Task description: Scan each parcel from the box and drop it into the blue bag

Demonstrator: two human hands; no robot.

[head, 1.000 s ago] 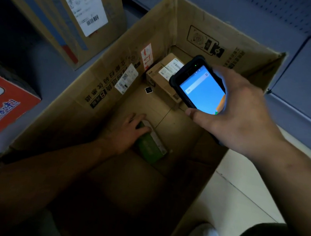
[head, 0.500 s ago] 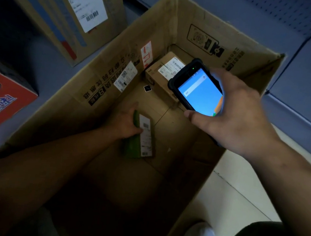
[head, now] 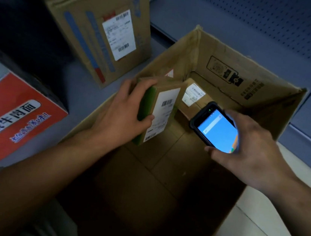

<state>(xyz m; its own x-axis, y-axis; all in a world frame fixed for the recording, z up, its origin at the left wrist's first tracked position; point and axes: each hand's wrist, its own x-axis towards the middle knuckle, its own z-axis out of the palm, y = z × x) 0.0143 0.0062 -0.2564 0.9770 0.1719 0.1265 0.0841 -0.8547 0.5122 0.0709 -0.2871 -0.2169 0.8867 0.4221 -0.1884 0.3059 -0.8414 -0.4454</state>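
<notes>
— Where is the parcel?
— Centre frame: the left hand [head: 123, 114] grips a green-edged parcel [head: 159, 106] by the left wall of the open cardboard box [head: 235, 68]. The right hand [head: 249, 157] clasps a lit handheld scanner [head: 216, 129] beside it.
— And the room?
— Dim. Grey perforated panel [head: 270, 24] upper right, pale floor tiles [head: 264, 229] lower right, labelled carton [head: 102, 33] upper left.

Brown carton [head: 80, 20], red carton [head: 23, 117] on grey surface [head: 81, 91]
</notes>
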